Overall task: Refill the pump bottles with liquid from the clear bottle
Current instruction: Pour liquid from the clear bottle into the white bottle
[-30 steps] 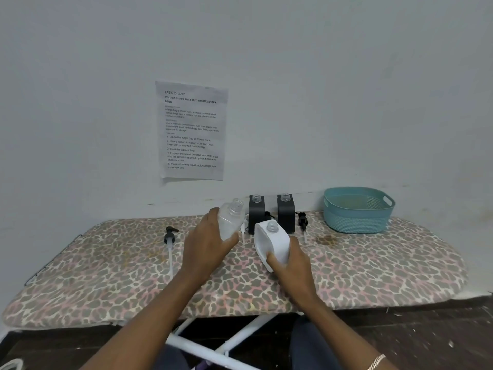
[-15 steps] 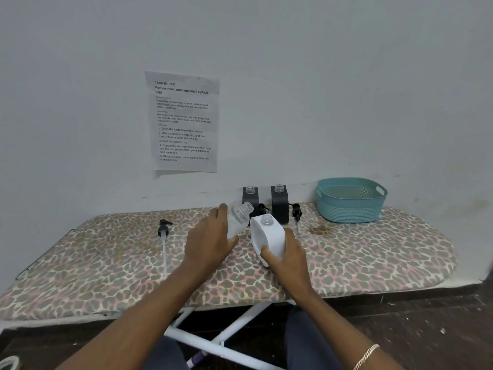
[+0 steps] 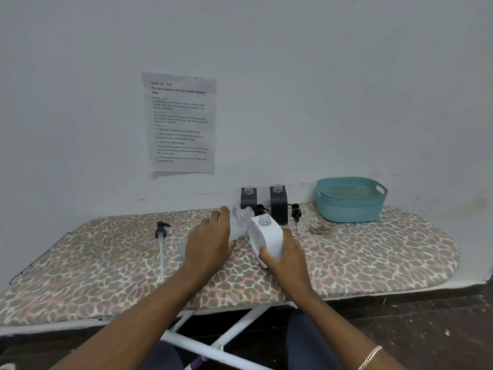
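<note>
My left hand grips the clear bottle, tilted so its open neck points right toward the white pump bottle. My right hand holds the white bottle by its lower part; it leans slightly left and its neck is uncapped. Two black pump bottles stand open-necked at the wall behind. One pump head with its tube lies on the board to the left. Two more pump heads lie beside the black bottles.
The work surface is a leopard-print ironing board with white legs. A teal plastic basket sits at the back right. A printed sheet is taped to the wall. A brown stain marks the cover near the basket.
The clear bottle has tipped further over, from near upright to neck pointing at the white bottle's opening. The white bottle stayed in my right hand. The view shifted slightly.
</note>
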